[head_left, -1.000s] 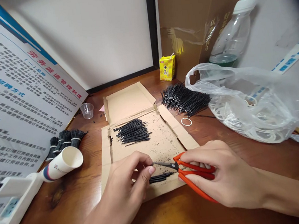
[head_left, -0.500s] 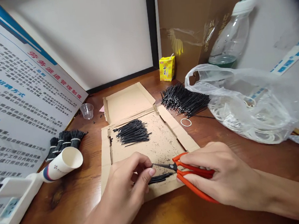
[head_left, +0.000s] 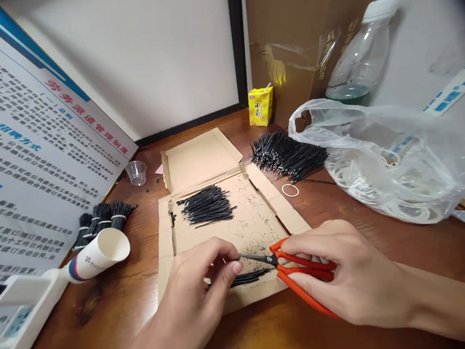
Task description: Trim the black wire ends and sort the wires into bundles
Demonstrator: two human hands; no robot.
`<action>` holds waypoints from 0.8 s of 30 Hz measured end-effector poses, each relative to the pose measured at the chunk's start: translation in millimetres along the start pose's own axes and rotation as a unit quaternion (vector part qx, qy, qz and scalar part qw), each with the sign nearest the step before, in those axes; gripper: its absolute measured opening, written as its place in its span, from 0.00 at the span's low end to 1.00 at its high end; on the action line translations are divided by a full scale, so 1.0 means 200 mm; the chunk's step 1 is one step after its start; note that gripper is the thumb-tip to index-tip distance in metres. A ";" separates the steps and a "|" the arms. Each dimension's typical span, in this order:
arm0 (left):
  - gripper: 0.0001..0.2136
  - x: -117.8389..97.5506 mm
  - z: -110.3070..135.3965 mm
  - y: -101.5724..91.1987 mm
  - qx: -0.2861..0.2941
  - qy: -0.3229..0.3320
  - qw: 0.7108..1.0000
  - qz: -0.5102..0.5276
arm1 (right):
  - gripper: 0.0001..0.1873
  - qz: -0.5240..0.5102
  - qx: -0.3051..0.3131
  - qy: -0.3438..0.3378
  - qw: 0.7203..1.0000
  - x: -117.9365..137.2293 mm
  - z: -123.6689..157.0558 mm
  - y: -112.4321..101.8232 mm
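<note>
My right hand (head_left: pixel 341 274) grips orange-handled scissors (head_left: pixel 309 285), fingers and thumb in the loops. Their slim dark blades point left and reach the fingertips of my left hand (head_left: pixel 204 284). Thumb and forefinger of that hand are pinched on a short black wire; only a small dark end shows, the rest is hidden by the fingers. Beneath both hands lies an open cardboard box (head_left: pixel 205 237), sprinkled with tiny dark scraps. Inside it are a pile of black wires (head_left: pixel 207 204) and, close to my left fingers, a smaller row of black wires (head_left: pixel 253 277).
A large heap of black wires (head_left: pixel 288 155) lies right of the box, near a white rubber band (head_left: pixel 290 191). Farther right are a plastic bag of bands (head_left: pixel 397 180) and a bottle (head_left: pixel 364 63). Tied bundles (head_left: pixel 105 217) and a paper cup (head_left: pixel 100 256) stand left.
The view has shifted very slightly. Both hands and the scissors keep nearly the same position, with the blades still at my left fingertips.
</note>
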State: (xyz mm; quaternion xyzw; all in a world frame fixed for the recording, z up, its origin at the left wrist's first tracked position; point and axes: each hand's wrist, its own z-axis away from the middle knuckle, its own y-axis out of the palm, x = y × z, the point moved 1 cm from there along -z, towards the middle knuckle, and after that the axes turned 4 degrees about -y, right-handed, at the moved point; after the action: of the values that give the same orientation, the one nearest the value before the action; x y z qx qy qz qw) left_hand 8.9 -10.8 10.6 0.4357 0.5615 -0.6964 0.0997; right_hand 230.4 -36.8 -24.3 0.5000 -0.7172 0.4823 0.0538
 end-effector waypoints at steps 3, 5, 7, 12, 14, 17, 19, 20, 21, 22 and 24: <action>0.06 0.00 0.00 0.00 -0.003 0.005 1.000 0.005 | 0.07 0.006 -0.004 0.000 1.000 0.00 0.00 0.00; 0.06 0.00 0.00 0.00 -0.005 0.007 1.000 0.007 | 0.07 0.006 -0.001 -0.001 1.000 0.00 0.00 0.00; 0.07 0.00 0.00 0.00 -0.006 0.010 1.000 0.005 | 0.06 0.004 0.000 -0.002 1.000 0.00 0.00 0.00; 0.06 0.01 0.00 0.01 -0.004 0.016 1.000 0.005 | 0.07 0.003 0.003 -0.004 1.000 -0.01 0.00 0.00; 0.06 0.01 0.00 0.01 -0.003 0.011 1.000 0.009 | 0.10 0.000 0.008 -0.006 1.000 -0.01 0.00 0.00; 0.06 0.01 0.00 0.00 -0.007 0.009 1.000 0.014 | 0.12 -0.001 0.006 -0.003 1.000 -0.01 0.00 0.01; 0.06 0.01 0.00 0.00 -0.010 0.008 1.000 0.018 | 0.09 0.004 -0.005 -0.003 1.000 -0.02 0.00 0.01; 0.06 0.00 0.00 0.00 -0.010 0.006 1.000 0.020 | 0.08 0.008 -0.012 -0.003 1.000 -0.01 0.00 0.01; 0.06 0.00 0.00 0.00 -0.010 0.002 1.000 0.022 | 0.07 0.014 -0.017 -0.002 1.000 -0.01 0.00 0.01; 0.06 0.00 0.00 0.00 -0.009 -0.003 1.000 0.024 | 0.06 0.019 -0.020 -0.001 1.000 -0.01 0.01 0.01; 0.06 0.00 0.00 0.00 -0.010 -0.010 0.999 0.029 | 0.06 0.027 -0.021 0.001 0.999 -0.01 0.01 0.00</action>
State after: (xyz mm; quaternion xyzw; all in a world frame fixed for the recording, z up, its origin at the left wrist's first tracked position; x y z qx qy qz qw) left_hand 9.9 -10.5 10.5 0.4435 0.5542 -0.6923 0.1297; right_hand 230.8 -36.9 -26.1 0.4786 -0.7407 0.4686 0.0520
